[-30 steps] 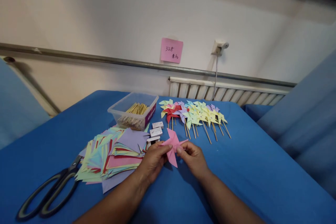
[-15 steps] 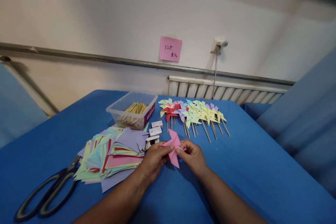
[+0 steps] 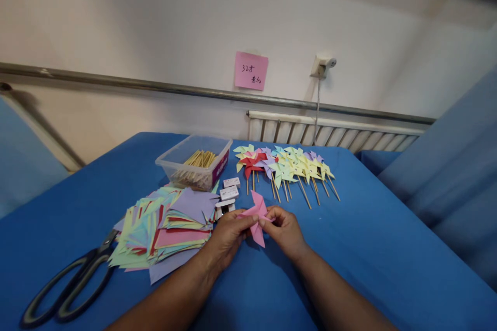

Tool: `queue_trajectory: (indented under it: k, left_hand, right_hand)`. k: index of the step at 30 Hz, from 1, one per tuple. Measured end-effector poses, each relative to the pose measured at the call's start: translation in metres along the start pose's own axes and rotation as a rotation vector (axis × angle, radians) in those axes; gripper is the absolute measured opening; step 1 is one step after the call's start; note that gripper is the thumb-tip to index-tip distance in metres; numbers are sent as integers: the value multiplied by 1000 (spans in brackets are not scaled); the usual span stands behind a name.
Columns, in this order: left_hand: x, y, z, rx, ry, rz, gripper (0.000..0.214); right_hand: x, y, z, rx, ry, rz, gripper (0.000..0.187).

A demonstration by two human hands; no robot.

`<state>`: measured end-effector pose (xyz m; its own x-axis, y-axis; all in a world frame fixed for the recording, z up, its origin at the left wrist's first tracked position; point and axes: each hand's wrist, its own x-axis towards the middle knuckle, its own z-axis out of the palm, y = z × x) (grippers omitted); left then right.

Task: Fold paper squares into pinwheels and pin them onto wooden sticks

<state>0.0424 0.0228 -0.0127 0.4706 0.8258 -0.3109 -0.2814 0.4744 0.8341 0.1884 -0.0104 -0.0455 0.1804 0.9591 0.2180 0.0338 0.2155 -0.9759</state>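
Barely shifted since earlier — one pink pinwheel, left hand and right hand both pinching it, three small boxes beyond.

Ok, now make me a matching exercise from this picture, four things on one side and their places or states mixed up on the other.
Things:
1. Pink pinwheel
2. Scissors
3. Clear plastic box
4. Pink note

Places or states:
A. On the wall, above the metal rail
B. Contains thin sticks
C. Held by the left hand and right hand
D. At the left edge of the paper pile

Pairs: 1-C, 2-D, 3-B, 4-A.
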Motion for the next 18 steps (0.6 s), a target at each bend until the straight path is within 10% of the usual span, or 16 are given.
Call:
queue_trajectory:
  k: [18]
  left_hand:
    - [-1, 4, 3, 37, -7, 15, 19]
  right_hand:
    - [0, -5, 1, 23, 4, -3, 21]
